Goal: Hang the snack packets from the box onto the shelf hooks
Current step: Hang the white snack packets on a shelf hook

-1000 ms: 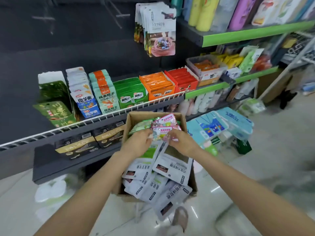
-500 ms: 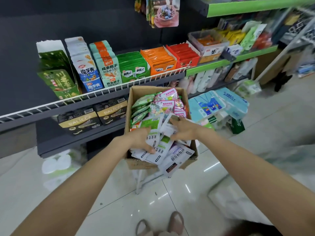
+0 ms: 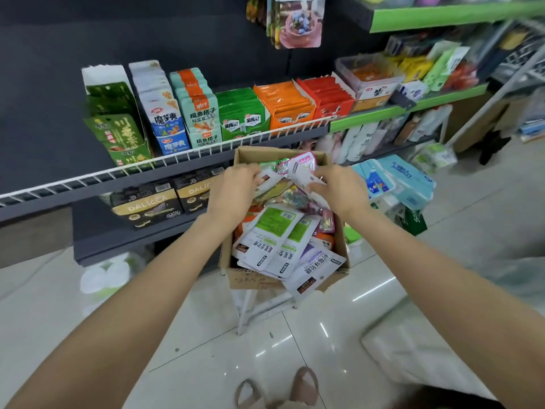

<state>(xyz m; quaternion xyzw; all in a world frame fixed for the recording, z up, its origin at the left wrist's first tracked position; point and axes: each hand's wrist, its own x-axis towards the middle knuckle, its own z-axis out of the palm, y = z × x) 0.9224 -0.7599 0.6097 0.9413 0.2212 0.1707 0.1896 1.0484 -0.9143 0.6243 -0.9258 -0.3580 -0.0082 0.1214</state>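
Both hands have shifted to the far end of the brown cardboard box (image 3: pixel 283 280), left hand (image 3: pixel 236 193) and right hand (image 3: pixel 339 190) pinching light, floppy, slippery foil snack packets (image 3: pixel 298 172); best taken by their top edges.

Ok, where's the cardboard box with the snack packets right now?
In the head view the cardboard box sits centre frame on a white stand, in front of the dark shelf with the wire rail, with both hands reaching into it.

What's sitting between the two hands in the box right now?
Head view: a pink-and-white packet and mixed colourful packets lie between left hand and right hand.
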